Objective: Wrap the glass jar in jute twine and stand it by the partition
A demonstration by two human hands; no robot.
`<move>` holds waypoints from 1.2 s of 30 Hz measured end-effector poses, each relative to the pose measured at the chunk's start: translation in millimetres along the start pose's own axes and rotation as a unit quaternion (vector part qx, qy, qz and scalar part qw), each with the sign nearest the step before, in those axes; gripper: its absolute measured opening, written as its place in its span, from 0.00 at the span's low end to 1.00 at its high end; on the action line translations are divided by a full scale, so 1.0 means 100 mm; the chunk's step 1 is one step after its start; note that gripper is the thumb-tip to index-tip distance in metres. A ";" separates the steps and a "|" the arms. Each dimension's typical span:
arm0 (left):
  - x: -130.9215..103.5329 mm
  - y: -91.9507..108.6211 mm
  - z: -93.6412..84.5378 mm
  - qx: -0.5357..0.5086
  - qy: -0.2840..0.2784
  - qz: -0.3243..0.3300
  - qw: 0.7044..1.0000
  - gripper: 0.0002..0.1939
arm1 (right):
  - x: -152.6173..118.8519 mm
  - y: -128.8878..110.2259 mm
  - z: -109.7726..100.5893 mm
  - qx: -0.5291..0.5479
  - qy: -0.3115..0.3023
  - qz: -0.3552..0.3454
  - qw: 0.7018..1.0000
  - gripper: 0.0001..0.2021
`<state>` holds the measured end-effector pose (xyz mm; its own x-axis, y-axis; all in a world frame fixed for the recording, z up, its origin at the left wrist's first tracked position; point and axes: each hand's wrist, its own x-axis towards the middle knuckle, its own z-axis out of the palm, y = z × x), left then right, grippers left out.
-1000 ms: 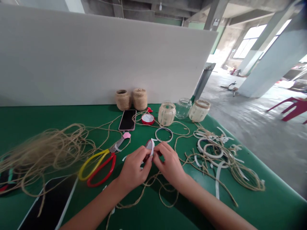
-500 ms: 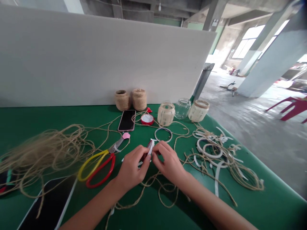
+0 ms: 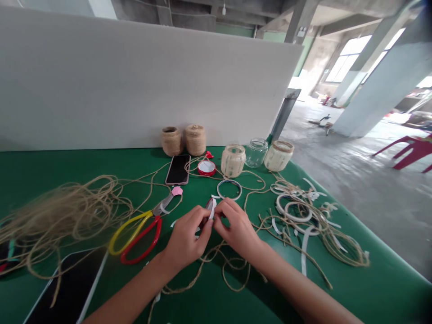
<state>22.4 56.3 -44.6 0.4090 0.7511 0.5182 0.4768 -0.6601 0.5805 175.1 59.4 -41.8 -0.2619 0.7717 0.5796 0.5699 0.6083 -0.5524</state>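
Observation:
Between thumb and fingers of my left hand (image 3: 187,234) is a small roll of white tape (image 3: 211,208), held on edge above the green table. My right hand (image 3: 236,225) is pinched closed right beside the roll, its fingertips at the roll's right side; whatever lies between them is too small to make out. Just beyond my hands lies an empty tape ring (image 3: 229,189). Scissors (image 3: 141,231) with one yellow and one red handle rest to the left of my left hand. Loose twine (image 3: 232,270) runs on the table under my wrists.
Twine-wrapped jars (image 3: 172,141) stand at the back by a white panel (image 3: 145,85). Glass jars (image 3: 233,160) sit right of them. A phone (image 3: 178,169) and red tape spool (image 3: 206,168) lie in front. Tangled twine (image 3: 67,216) is left; tape scraps and rings (image 3: 299,212) are right.
Almost nothing differs. Both hands stay at the tape roll in the same pose, and the whole view has shifted very slightly.

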 end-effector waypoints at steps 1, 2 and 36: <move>0.00 0.00 0.00 -0.002 -0.001 -0.001 1.000 0.05 | 0.00 0.00 0.00 -0.002 0.002 -0.002 1.000 0.06; 0.01 0.01 -0.01 -0.003 -0.002 -0.004 1.000 0.05 | 0.00 0.00 0.00 -0.004 0.004 -0.005 1.000 0.06; 0.02 0.07 0.02 -0.059 0.016 -0.113 0.992 0.05 | -0.03 0.09 -0.06 -0.237 0.003 -0.172 0.956 0.06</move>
<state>28.3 53.2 -40.8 0.2761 0.8806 0.3852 0.4586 -0.4729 0.7524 185.3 61.5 -45.1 -0.4933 0.5395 0.6823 0.7405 0.6721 0.0040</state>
